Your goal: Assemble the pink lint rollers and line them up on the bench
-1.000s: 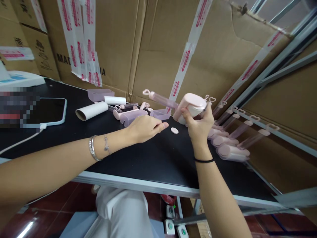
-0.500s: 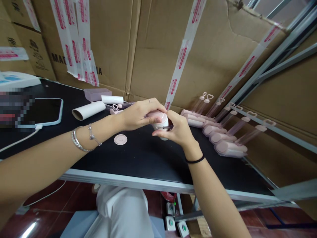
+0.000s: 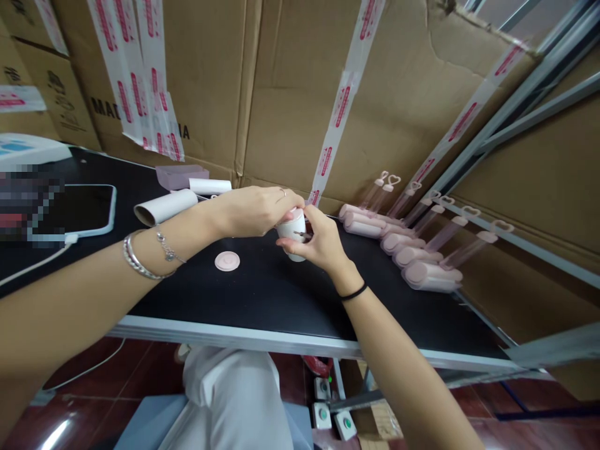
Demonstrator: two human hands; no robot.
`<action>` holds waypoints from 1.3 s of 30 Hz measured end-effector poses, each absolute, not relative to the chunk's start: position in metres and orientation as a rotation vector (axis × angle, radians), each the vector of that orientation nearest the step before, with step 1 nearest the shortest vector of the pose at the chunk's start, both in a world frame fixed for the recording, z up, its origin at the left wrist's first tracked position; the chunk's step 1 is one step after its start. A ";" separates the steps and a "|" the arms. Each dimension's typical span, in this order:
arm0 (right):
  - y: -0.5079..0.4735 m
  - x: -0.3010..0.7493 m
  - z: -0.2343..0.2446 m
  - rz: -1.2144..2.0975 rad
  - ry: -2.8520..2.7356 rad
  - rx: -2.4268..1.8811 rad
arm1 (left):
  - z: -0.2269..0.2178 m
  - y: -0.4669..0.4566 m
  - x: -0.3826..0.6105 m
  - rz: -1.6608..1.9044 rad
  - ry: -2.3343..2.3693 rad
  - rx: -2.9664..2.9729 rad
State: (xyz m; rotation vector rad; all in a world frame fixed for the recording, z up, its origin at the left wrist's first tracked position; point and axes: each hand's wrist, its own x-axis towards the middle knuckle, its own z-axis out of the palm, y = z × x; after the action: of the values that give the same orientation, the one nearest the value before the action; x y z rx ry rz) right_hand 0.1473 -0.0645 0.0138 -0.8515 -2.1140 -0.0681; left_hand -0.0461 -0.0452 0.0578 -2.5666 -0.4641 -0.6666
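Both hands meet over the middle of the black table around a small white cylinder (image 3: 295,232) with a pale pink top. It stands nearly upright, its base close to the table top. My left hand (image 3: 265,211) has its fingers closed over the upper end and covers part of the top. My right hand (image 3: 323,240) grips the side between thumb and fingers. A thin dark piece (image 3: 303,234) shows by the right fingers; its kind I cannot make out. Left of the cylinder, a round pink disc (image 3: 227,261) lies flat.
White cardboard tubes (image 3: 166,207) and a translucent lilac tray (image 3: 180,177) lie behind my left forearm. A phone (image 3: 87,209) with a cable lies at left. Several pink cylinders (image 3: 424,275) with heart-topped clear wands (image 3: 469,250) line the right. Cardboard (image 3: 285,94) walls the back.
The white cylinder has gone from tilted to more upright and sits slightly lower left. Both hands have shifted a little left, the left one now over its top.
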 end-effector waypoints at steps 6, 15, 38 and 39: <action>-0.067 0.146 0.015 0.046 -2.214 -0.852 | 0.056 -0.038 -0.052 -0.703 -0.511 -2.699; -0.061 0.169 0.019 0.275 -2.043 -0.800 | 0.045 -0.017 -0.050 -0.998 -0.697 -2.892; -0.071 0.167 0.027 0.002 -2.100 -1.085 | 0.024 -0.025 -0.030 -1.868 -1.033 -2.920; -0.072 0.167 0.027 -0.013 -2.113 -1.123 | 0.023 -0.025 -0.031 -1.836 -1.070 -2.894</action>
State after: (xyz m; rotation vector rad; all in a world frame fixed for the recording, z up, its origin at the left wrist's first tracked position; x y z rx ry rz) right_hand 0.1666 -0.0717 0.0272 -1.1228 -2.1127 -0.0131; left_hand -0.0308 -0.0247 0.0234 -2.8940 -1.0695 -1.8363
